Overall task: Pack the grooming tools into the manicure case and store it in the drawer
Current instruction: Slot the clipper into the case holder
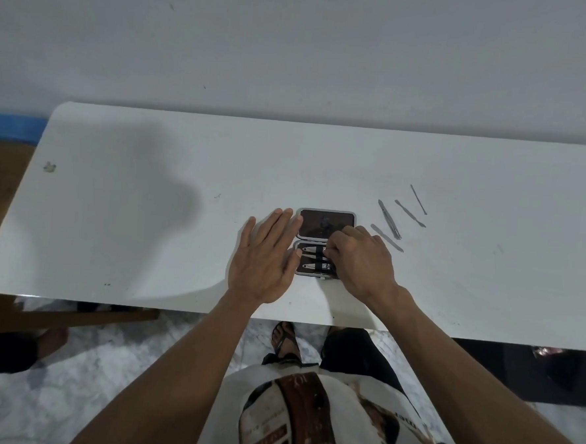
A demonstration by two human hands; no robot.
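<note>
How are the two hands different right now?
The left hand lies flat with straight fingers beside the open manicure case; the right hand has curled fingers working on a tool inside it. The left holds nothing; the right seems to pinch something. Both are bare and over the white table.

Glossy white table top [148, 213], shiny metal tools [389, 224], dark matt-lined manicure case [325, 224]

Open manicure case [322, 230] between hands
</note>
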